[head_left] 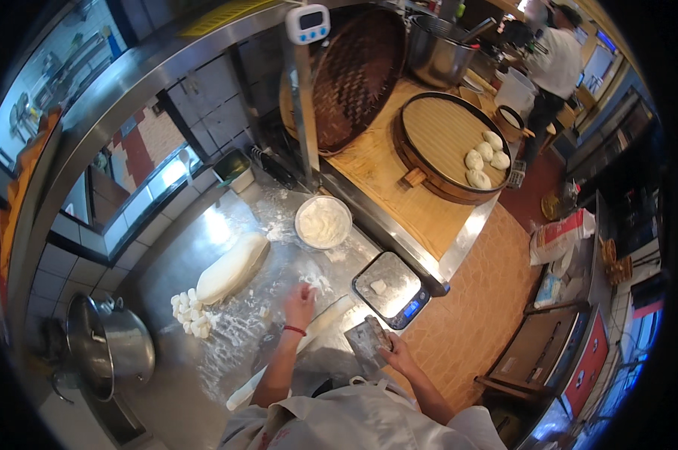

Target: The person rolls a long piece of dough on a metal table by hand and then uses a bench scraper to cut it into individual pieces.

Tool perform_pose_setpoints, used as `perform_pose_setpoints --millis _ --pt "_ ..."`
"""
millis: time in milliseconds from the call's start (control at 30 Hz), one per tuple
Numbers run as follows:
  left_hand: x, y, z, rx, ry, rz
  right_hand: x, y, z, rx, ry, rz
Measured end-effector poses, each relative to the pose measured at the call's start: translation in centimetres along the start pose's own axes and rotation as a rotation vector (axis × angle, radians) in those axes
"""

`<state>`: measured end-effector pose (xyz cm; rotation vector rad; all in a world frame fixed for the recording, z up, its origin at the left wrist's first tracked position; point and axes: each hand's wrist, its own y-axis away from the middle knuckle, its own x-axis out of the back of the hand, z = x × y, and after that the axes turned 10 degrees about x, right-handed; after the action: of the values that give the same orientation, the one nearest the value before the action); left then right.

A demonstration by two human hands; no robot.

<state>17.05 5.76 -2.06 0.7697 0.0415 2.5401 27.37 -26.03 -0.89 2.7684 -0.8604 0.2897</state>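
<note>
My left hand (300, 301), with a red band at the wrist, hovers over the floured steel worktop (241, 360). Its fingers are drawn together; whatever they hold, if anything, is too small to make out. A dough scraper (368, 346) with a broad flat blade is gripped in my right hand (396, 352). Between my hands, a long dough roll (325, 322) runs diagonally, partly behind my left forearm. Beyond the scraper is a digital kitchen scale (408, 291) carrying a small dough piece (378, 286).
A large dough slab (234, 268) lies left, beside several small dough pieces (191, 315). Ahead stands a flour bowl (323, 222). A steel pot (110, 349) is at far left. Across the wooden counter (376, 191), a round steamer tray (447, 135) holds several buns (478, 178). A person (556, 56) stands beyond.
</note>
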Motion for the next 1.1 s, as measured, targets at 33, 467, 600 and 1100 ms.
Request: perform_pose_setpoints --millis 33,467,600,1100 --pt "-1.3 0.4 1.3 -0.135 0.033 -0.008 -0.3 -0.2 -0.4 -0.023 0.143 -0.02" --pt "-5.3 4.5 6.6 -0.138 0.002 -0.19 0.6 -7.5 -7.0 0.226 0.753 0.082" --pt "-6.6 5.0 6.4 -0.175 -0.101 -0.229 2.8 -12.2 -8.2 0.364 0.773 0.18" --pt "-10.3 4.3 9.6 -0.076 0.088 -0.278 2.1 -14.3 -2.3 0.406 0.273 0.238"
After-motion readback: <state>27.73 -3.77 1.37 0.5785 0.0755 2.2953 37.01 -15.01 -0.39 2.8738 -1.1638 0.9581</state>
